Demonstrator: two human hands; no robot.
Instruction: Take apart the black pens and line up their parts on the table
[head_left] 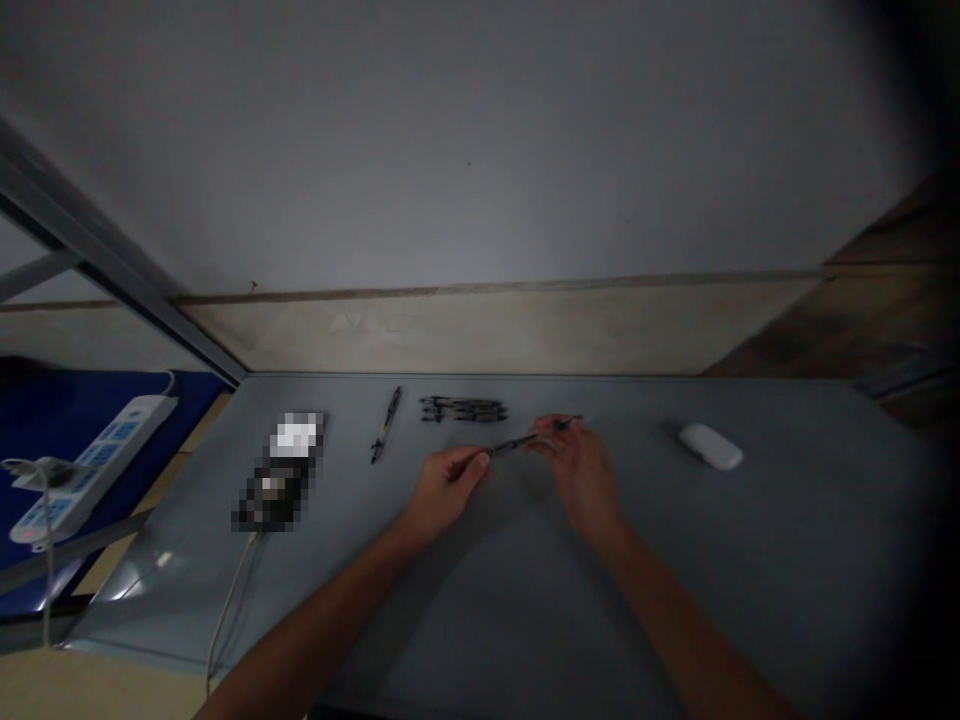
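Your left hand [444, 492] and right hand [581, 478] pinch a pen [517, 444] over the bench [787, 560]. More pens [463, 409] lie along its far edge.

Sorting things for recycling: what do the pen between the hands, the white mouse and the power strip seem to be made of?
The pen looks like dark plastic, hard to confirm in this dim light. The mouse seems glossy white plastic, going by its smooth sheen. The power strip looks like white moulded plastic, with sockets formed in its casing.

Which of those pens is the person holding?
The pen spanning both hands: the left hand and right hand grip it; the other pens lie on the grey desk.
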